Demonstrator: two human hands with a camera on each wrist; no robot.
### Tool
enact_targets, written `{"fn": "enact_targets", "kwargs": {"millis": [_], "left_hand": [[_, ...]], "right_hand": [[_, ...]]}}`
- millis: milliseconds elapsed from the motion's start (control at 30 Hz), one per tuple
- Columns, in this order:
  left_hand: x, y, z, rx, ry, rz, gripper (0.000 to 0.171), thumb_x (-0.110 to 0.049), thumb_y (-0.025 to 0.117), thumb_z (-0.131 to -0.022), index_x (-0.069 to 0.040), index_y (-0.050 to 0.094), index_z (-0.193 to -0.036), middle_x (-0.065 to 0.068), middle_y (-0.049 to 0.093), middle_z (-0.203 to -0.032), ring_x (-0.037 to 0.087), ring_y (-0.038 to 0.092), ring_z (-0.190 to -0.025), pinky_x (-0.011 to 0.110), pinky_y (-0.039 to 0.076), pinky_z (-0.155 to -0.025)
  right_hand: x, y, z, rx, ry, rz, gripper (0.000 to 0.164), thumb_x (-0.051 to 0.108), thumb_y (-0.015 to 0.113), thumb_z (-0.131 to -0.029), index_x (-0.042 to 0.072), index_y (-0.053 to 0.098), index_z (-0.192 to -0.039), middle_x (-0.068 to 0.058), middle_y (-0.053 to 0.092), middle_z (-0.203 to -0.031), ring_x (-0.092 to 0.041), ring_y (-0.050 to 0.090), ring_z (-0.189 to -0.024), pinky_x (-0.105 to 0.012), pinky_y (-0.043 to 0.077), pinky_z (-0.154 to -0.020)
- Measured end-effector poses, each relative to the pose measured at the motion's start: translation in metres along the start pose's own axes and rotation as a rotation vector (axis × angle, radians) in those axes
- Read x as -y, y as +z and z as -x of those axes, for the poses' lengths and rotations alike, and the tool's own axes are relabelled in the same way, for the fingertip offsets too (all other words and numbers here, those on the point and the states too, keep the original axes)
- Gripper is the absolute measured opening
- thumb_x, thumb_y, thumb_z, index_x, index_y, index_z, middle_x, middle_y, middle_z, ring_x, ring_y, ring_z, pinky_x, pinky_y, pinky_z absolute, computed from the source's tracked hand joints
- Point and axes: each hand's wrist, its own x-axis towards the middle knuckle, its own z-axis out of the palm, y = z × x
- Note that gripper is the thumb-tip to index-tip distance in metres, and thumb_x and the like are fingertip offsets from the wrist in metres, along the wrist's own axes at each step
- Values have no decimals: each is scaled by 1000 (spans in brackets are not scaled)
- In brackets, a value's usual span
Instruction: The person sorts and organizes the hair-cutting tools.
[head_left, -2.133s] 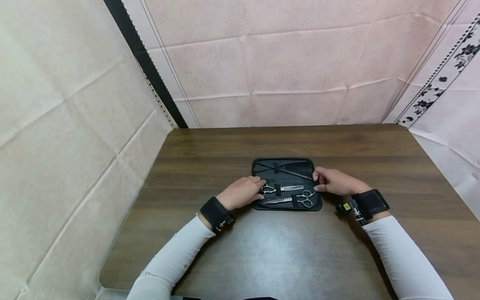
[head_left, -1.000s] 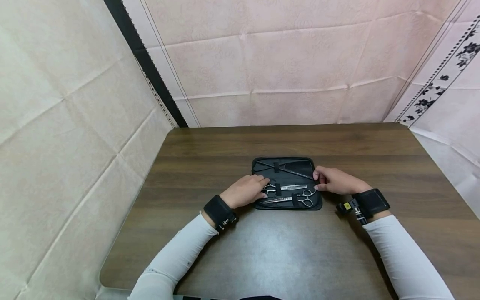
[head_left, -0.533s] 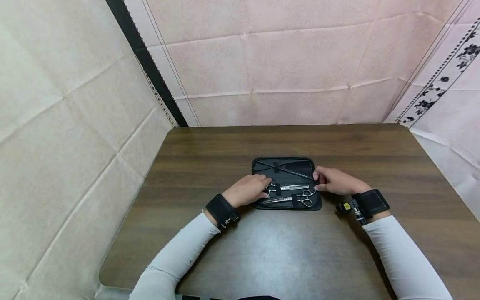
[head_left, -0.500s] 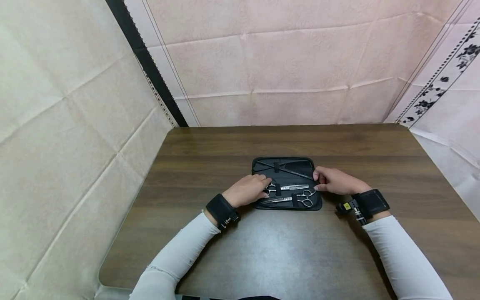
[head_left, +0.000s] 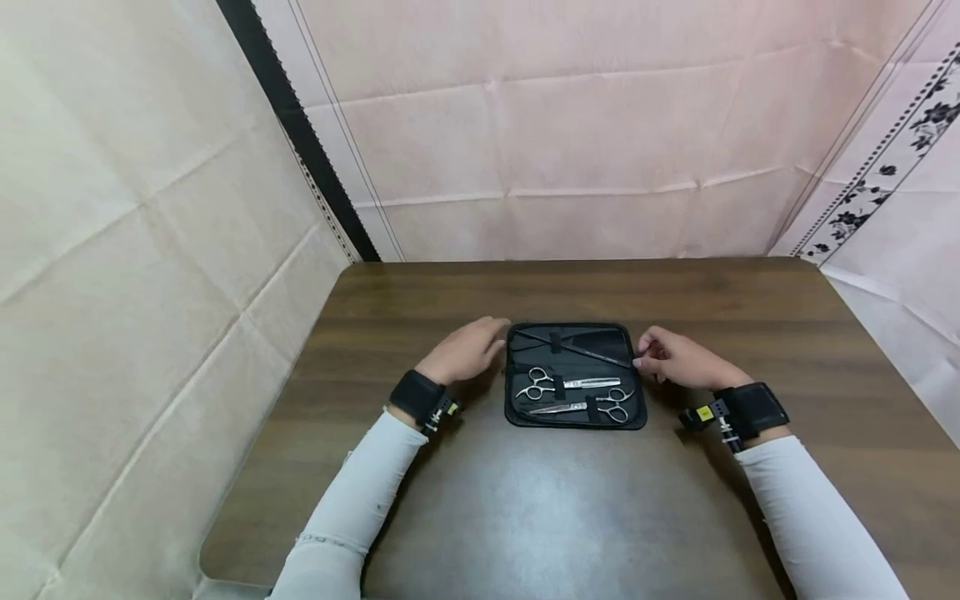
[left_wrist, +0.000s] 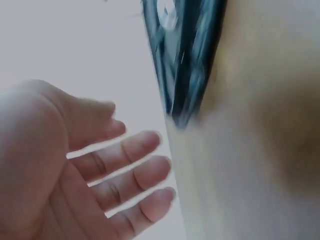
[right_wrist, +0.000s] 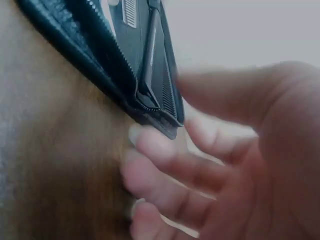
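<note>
An open black zip case (head_left: pixel 573 367) lies flat on the table, holding hairdressing tools. Strapped inside are thinning scissors (head_left: pixel 592 383), a pair of cutting scissors (head_left: pixel 566 408) and a black comb (head_left: pixel 600 341), with another thin dark tool (head_left: pixel 592 354). My left hand (head_left: pixel 461 348) is just off the case's left side, fingers extended and holding nothing; in the left wrist view a gap separates them from the case. At the case's right edge, my right hand (head_left: pixel 678 358) has its thumb and curled fingers around the zippered corner (right_wrist: pixel 165 120). The wrist views are blurred.
The case lies on a brown wood-grain table (head_left: pixel 450 500) with rounded corners. Pale creased cloth walls (head_left: pixel 600 150) stand behind and at both sides. A dark band (head_left: pixel 300 133) runs down the back left corner.
My left hand has let go of the thinning scissors' handles and moved left and back, off the case. The right hand stays at the right edge, its fingers shifted slightly.
</note>
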Motion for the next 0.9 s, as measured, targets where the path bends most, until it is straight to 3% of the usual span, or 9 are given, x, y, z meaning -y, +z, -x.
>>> {"fn": "enact_targets", "kwargs": {"millis": [100, 167, 300, 467, 667, 900], "left_hand": [[16, -1, -10, -3, -89, 55, 42, -17, 47, -111, -3, 51, -150, 15, 57, -150, 28, 53, -141, 44, 42, -119], [25, 0, -20, 19, -116, 86, 40, -15, 48, -110, -2, 54, -147, 16, 59, -147, 28, 56, -138, 44, 44, -117], [34, 4, -39, 76, -129, 154, 35, -16, 53, -109, -2, 61, -139, 14, 65, -134, 25, 61, -121, 42, 49, -109], [34, 2, -57, 137, -124, 250, 28, -15, 55, -107, -4, 65, -131, 12, 67, -124, 23, 60, -110, 41, 50, -103], [29, -7, -63, 206, -123, 324, 20, -9, 56, -105, -3, 68, -121, 10, 65, -118, 22, 56, -103, 36, 48, -95], [30, -6, -62, 164, -166, 377, 17, -8, 59, -103, -4, 70, -115, 8, 66, -111, 20, 55, -96, 32, 47, -86]], "right_hand": [[-1, -5, -6, -29, 63, -26, 28, 11, 53, -108, -6, 51, -130, -19, 63, -107, -24, 63, -82, -34, 56, -68], [-1, -10, -13, -11, 108, -52, 33, 9, 46, -109, -9, 49, -137, -22, 62, -113, -26, 64, -85, -35, 57, -71], [2, -21, -31, 51, 182, -122, 36, 9, 40, -110, -11, 49, -139, -24, 61, -117, -29, 63, -92, -37, 56, -75], [1, -30, -46, 86, 240, -169, 31, 8, 47, -108, -10, 57, -131, -18, 63, -110, -29, 60, -90, -38, 52, -75], [2, -31, -53, 96, 245, -139, 26, 12, 55, -106, -6, 64, -123, -14, 63, -107, -27, 60, -89, -37, 50, -74], [5, -24, -54, 38, 247, -128, 23, 11, 55, -106, -5, 65, -119, -13, 63, -104, -26, 62, -87, -35, 49, -74]]}}
